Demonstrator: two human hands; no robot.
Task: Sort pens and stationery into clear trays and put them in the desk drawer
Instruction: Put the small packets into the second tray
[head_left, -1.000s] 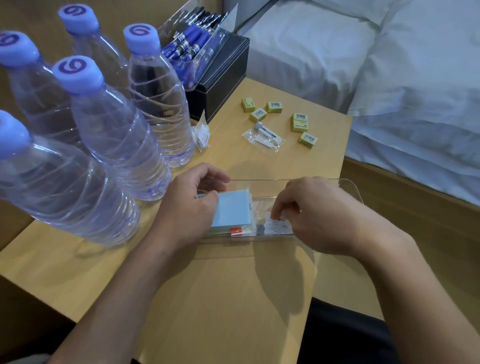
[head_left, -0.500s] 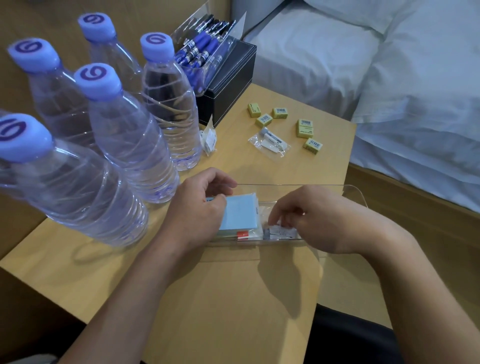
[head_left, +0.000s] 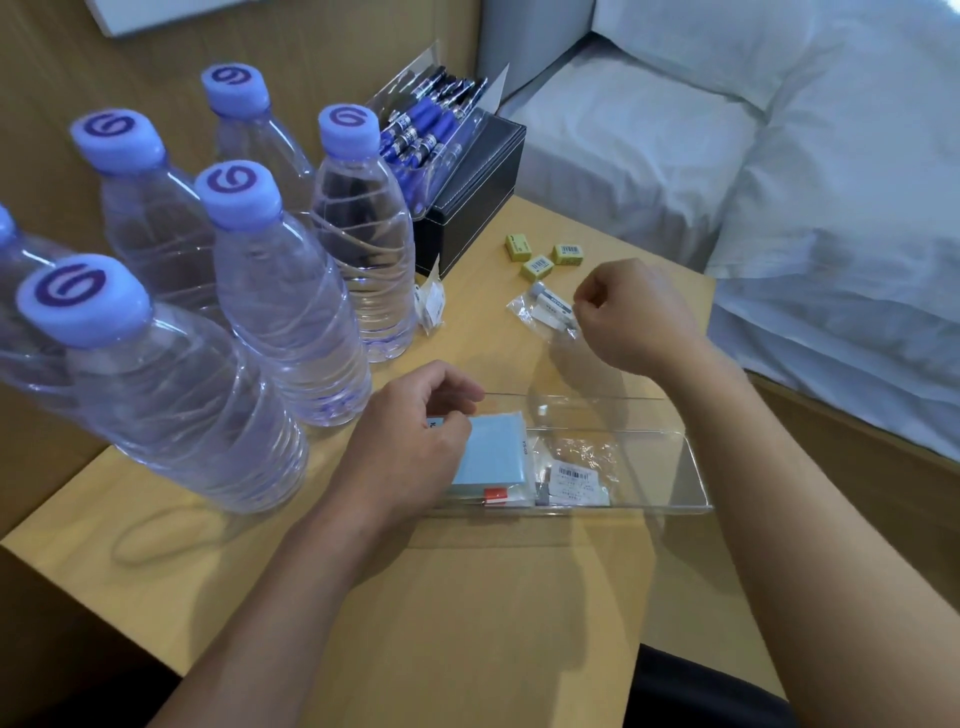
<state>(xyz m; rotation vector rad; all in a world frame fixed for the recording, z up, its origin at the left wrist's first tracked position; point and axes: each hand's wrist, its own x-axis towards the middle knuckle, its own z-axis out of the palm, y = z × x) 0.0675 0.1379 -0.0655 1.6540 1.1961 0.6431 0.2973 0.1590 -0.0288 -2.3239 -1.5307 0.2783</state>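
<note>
Tray sits nearest me on the desk, clear and shallow, my left hand curled round the blue notepad inside. Beyond, my right hand curls at the bagged eraser; I cannot tell if it grips. I'd pinch the bag's edge and lift straight up.

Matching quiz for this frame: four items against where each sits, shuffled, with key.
Items
1. blue pad
2. pens
3. yellow erasers
4. barcoded packet

Places
a. loose on the desk
b. in the upper tray on the black box
c. in the near tray, under the left hand
d. in the near tray, untouched

Pairs: 1-c, 2-b, 3-a, 4-d
</note>
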